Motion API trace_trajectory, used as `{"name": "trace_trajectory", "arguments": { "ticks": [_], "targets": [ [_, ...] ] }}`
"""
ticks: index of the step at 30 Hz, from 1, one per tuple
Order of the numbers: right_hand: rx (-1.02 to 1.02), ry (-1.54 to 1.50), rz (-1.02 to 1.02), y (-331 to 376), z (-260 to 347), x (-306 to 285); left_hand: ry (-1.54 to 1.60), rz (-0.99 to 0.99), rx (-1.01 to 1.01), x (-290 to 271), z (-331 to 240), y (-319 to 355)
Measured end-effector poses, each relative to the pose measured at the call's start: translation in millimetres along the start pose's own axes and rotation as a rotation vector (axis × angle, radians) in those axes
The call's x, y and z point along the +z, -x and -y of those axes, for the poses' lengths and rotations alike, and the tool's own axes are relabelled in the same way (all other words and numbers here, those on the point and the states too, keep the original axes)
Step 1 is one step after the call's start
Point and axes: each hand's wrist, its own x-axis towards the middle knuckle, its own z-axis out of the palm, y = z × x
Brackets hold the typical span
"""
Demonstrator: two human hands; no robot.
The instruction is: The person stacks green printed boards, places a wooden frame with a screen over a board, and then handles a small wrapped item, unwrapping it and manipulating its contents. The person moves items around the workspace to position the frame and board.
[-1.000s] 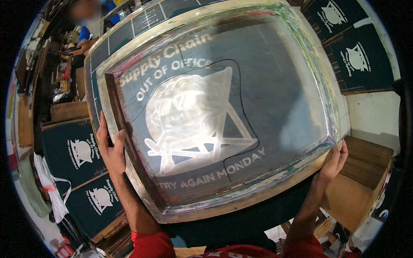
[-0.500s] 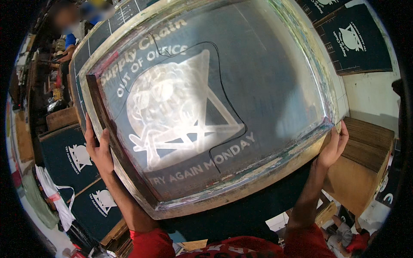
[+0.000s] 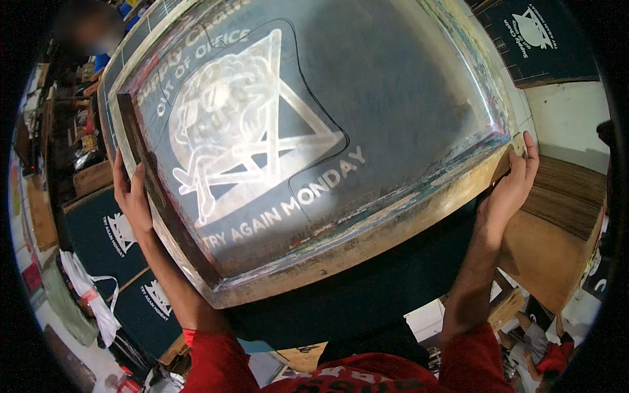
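Observation:
A large wooden-rimmed screen printing frame (image 3: 367, 252) fills the middle of the view, tilted, with its near right corner toward my right side. Its grey mesh (image 3: 400, 98) carries pale lettering and a pale picture of a figure in a deck chair, and a thin dark line curves across it. My left hand (image 3: 134, 196) grips the left rim, thumb on the near side and fingers along the outside. At the right corner my right hand (image 3: 511, 187) is closed round the rim. Dark fabric (image 3: 314, 311) shows below the frame's near edge.
Dark printed fabric panels (image 3: 101, 226) lie at left, beside a white strap-like cloth (image 3: 88, 295). Another printed panel (image 3: 524, 39) lies at far right. A brown stack of boards (image 3: 557, 196) stands by my right hand. Other people appear at far left and lower right.
The frame has shifted away and slightly left, with its near right corner raised. Both hands moved with it, keeping their hold, and more dark fabric shows under the near edge.

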Motion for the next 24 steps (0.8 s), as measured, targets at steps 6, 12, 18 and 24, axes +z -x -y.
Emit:
{"name": "trace_trajectory", "arguments": {
  "ticks": [6, 12, 18, 24],
  "targets": [
    [0.006, -0.072, 0.041, 0, -3, -3, -0.054, -0.003, 0.000, -3, 5, -2],
    [-0.044, -0.050, 0.038, -2, -7, -5, -0.056, 0.013, 0.008, -7, 12, -5],
    [-0.075, -0.033, 0.041, -6, -11, -7, -0.101, 0.025, 0.038, -7, 10, -5],
    [-0.045, -0.058, 0.026, -6, -11, -7, -0.030, 0.041, 0.029, -5, 9, -4]
  ]
}}
